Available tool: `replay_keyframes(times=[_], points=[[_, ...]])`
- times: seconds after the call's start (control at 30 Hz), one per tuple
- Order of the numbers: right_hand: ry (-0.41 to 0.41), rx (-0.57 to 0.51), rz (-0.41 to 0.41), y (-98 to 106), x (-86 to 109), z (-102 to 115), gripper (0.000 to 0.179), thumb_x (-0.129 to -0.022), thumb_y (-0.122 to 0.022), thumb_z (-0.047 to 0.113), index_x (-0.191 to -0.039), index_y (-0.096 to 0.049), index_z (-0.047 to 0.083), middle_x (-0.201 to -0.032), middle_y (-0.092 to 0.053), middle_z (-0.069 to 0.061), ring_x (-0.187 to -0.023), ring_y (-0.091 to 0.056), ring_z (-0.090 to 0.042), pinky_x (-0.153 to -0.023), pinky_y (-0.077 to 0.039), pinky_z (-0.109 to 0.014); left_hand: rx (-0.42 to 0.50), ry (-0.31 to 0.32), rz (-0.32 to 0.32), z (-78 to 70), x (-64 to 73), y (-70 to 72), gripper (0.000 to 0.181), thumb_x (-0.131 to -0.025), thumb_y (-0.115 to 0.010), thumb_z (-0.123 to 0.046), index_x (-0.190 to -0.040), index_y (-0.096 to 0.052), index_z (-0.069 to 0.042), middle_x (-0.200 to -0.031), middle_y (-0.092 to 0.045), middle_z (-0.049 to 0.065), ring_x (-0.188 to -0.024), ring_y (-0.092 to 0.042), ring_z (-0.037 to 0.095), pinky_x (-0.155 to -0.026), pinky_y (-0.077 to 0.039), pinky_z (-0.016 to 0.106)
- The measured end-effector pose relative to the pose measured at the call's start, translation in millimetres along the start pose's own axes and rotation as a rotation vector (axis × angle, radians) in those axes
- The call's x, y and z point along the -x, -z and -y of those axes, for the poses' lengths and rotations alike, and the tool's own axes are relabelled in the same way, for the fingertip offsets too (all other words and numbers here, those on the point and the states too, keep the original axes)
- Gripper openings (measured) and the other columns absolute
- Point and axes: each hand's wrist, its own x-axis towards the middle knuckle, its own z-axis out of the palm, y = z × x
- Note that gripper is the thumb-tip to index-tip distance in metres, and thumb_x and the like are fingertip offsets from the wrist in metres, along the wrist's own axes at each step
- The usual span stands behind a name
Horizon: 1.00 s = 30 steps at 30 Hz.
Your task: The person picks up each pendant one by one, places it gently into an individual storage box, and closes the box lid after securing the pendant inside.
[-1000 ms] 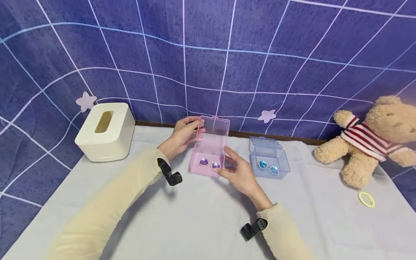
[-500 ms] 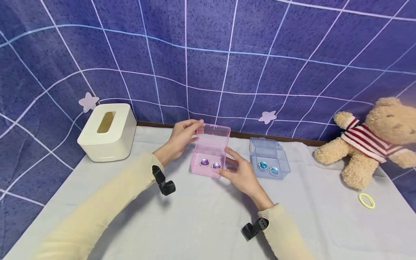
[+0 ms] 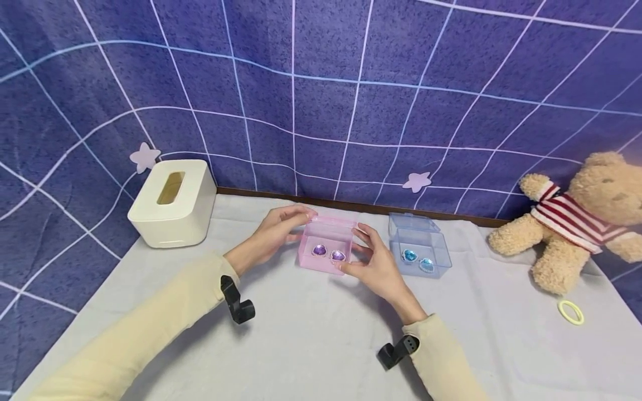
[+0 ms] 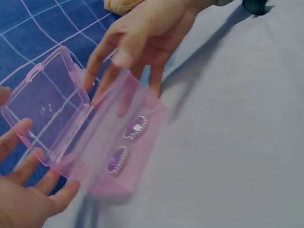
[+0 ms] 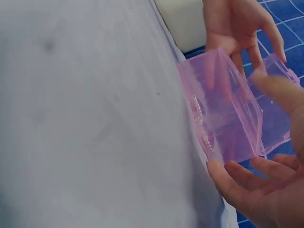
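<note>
A clear pink hinged box (image 3: 321, 266) sits on the cloth with its lid (image 3: 333, 220) raised, seen almost edge-on in the head view. Inside lie two purple gem ornaments (image 3: 319, 250) with pearly rims. My left hand (image 3: 273, 233) is at the lid's left edge, pinching its corner, the thumb on top. With my right hand (image 3: 376, 266) I grip the box's right side, thumb at the front corner, fingers along the side wall. Just right of that hand stands a clear blue box (image 3: 443, 253), lid up, holding two blue gem ornaments (image 3: 409, 255).
At the left stands a cream tissue box (image 3: 160, 228). A teddy bear (image 3: 557, 245) in a striped top sits at the right, a pale yellow ring (image 3: 570, 313) in front of it. A dark blue gridded curtain (image 3: 321, 111) hangs behind the white-covered table (image 3: 311, 334).
The pink lid has swung from upright forward and down, the left hand moving down with it. The right hand has stayed on the box. The view has shifted slightly left.
</note>
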Motion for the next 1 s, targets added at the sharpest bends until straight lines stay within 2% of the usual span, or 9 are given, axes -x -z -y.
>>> replay_keyframes(times=[0.07, 0.2, 0.3, 0.4, 0.53, 0.73, 1.0], points=[[0.0, 0.001, 0.01, 1, 0.4, 1, 0.088, -0.074, -0.081, 0.003, -0.146, -0.031, 0.009, -0.151, -0.04, -0.017, -0.127, -0.052, -0.039, -0.09, -0.055, -0.044, 0.004, -0.021, 0.029, 4.5, 2.7, 1.7, 0.039, -0.095, -0.057, -0.017, -0.128, -0.055, 0.003, -0.141, -0.048, 0.02, -0.131, -0.047, 0.034, -0.108, -0.04, 0.053], [0.01, 0.039, 0.017, 2, 2.2, 3, 0.078, -0.082, -0.076, 0.012, -0.146, -0.033, 0.01, -0.151, -0.04, -0.016, -0.128, -0.052, -0.038, -0.095, -0.052, -0.047, -0.041, -0.089, 0.04, 14.9, 6.5, 6.4, 0.038, -0.091, -0.063, -0.01, -0.126, -0.057, 0.006, -0.146, -0.044, 0.021, -0.13, -0.049, 0.03, -0.11, -0.04, 0.047], [0.024, 0.044, 0.016, 2, 3.1, 3, 0.067, -0.088, -0.069, 0.016, -0.145, -0.035, 0.008, -0.15, -0.041, -0.017, -0.127, -0.052, -0.039, -0.096, -0.052, -0.044, -0.107, -0.158, 0.047, 22.5, 9.4, 10.1, 0.038, -0.086, -0.067, 0.0, -0.121, -0.059, 0.009, -0.145, -0.045, 0.022, -0.133, -0.047, 0.032, -0.113, -0.035, 0.045], [0.034, 0.034, 0.006, 0, 2.9, 3, 0.06, -0.091, -0.066, 0.016, -0.143, -0.038, 0.004, -0.149, -0.042, -0.019, -0.126, -0.054, -0.039, -0.09, -0.056, -0.04, -0.138, -0.202, 0.082, 27.2, 12.3, 12.0, 0.041, -0.079, -0.07, 0.008, -0.118, -0.058, 0.013, -0.144, -0.044, 0.021, -0.137, -0.042, 0.034, -0.115, -0.034, 0.045], [0.045, 0.039, -0.014, -2, 2.0, -1, 0.057, -0.091, -0.066, 0.014, -0.14, -0.041, 0.001, -0.148, -0.042, -0.021, -0.124, -0.055, -0.04, -0.088, -0.057, -0.037, -0.171, -0.208, 0.123, 28.3, 13.5, 12.2, 0.044, -0.075, -0.073, 0.011, -0.116, -0.058, 0.015, -0.145, -0.041, 0.02, -0.138, -0.038, 0.036, -0.109, -0.041, 0.042], [0.073, 0.062, -0.021, -1, 2.0, -5, 0.058, -0.088, -0.069, 0.012, -0.139, -0.044, 0.002, -0.146, -0.045, -0.02, -0.121, -0.057, -0.039, -0.091, -0.055, -0.04, -0.297, -0.211, 0.126, 25.3, 11.6, 12.0, 0.039, -0.077, -0.076, 0.004, -0.114, -0.063, 0.01, -0.143, -0.044, 0.018, -0.136, -0.039, 0.033, -0.103, -0.047, 0.038], [0.025, 0.07, -0.025, -1, 2.4, -2, 0.06, -0.087, -0.071, 0.014, -0.14, -0.045, 0.004, -0.146, -0.046, -0.019, -0.123, -0.057, -0.037, -0.093, -0.053, -0.045, -0.31, -0.228, 0.126, 27.6, 11.6, 13.8, 0.038, -0.079, -0.075, 0.002, -0.114, -0.064, 0.009, -0.143, -0.044, 0.017, -0.136, -0.039, 0.032, -0.105, -0.046, 0.04]])
